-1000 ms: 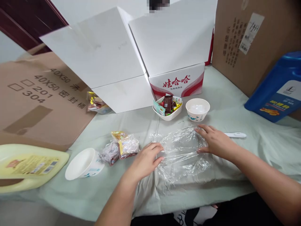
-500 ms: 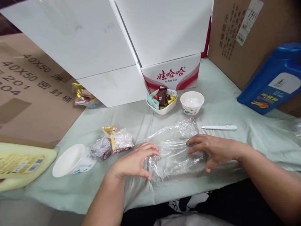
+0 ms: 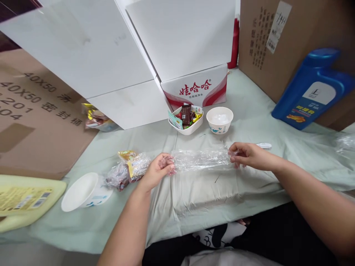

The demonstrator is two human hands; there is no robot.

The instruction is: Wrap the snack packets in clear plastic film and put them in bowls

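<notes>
Plastic film point(image 3: 201, 159): bunched into a narrow band, stretched over the green cloth point(image 3: 194, 195) at table centre.
Left hand point(image 3: 158, 170): fingers pinched on the band's 9 o'clock end.
Right hand point(image 3: 248, 155): pinching the 3 o'clock end.
Progress: film gathered, not spread; candy bowl point(image 3: 185, 122) and white bowl point(image 3: 220, 120) at 12 o'clock stand uncovered.

My left hand point(image 3: 156, 171) and my right hand point(image 3: 246, 155) were bare, and both forearms ran uncovered to the edge of the view, the left forearm point(image 3: 130, 229) and the right forearm point(image 3: 313, 199) alike. Over my lap I wore black clothing point(image 3: 277, 236), plain and dark. Beside it showed a patch of white fabric point(image 3: 219, 234) printed with black shapes, and under that a pale grey fold point(image 3: 227, 257); I could not tell which garment either belonged to.
</notes>
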